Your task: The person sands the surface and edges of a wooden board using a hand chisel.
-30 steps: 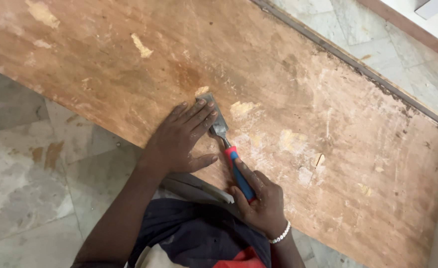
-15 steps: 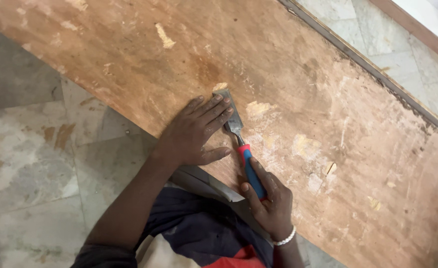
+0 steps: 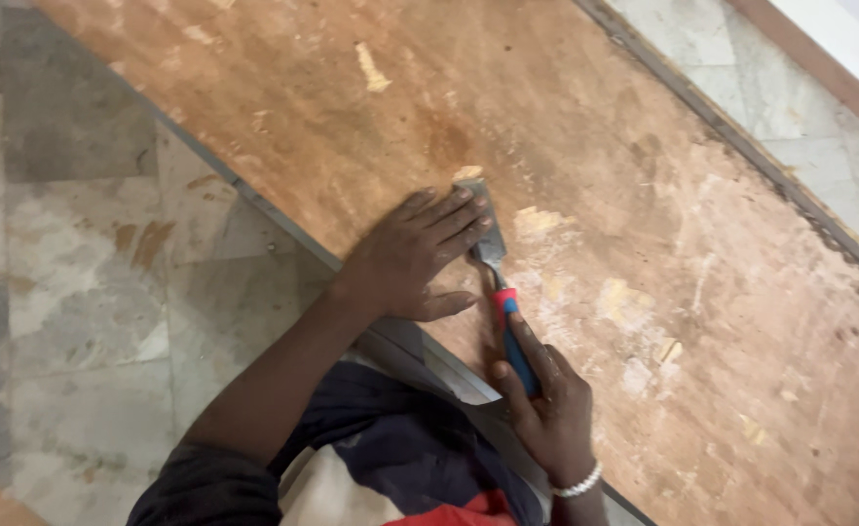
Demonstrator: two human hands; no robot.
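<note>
A large brown wooden board (image 3: 644, 175) lies flat on the floor, its face scraped and patched with pale residue. My right hand (image 3: 546, 409) grips the red and blue handle of a metal scraper (image 3: 496, 268), whose blade points away from me onto the board. My left hand (image 3: 415, 258) lies flat on the board, fingertips pressing on the blade's flat metal end near a pale chip (image 3: 466, 173). A white bead bracelet (image 3: 578, 484) circles my right wrist.
Grey and tan marble floor tiles (image 3: 79, 253) spread to the left of the board's near edge. More tile and a pale wall base (image 3: 819, 58) run along the far right. My dark clothing (image 3: 391, 458) fills the bottom middle.
Both hands and the scraper keep the same grip on the board. The view has shifted slightly, so the hands now sit a little further right and lower in the picture.
</note>
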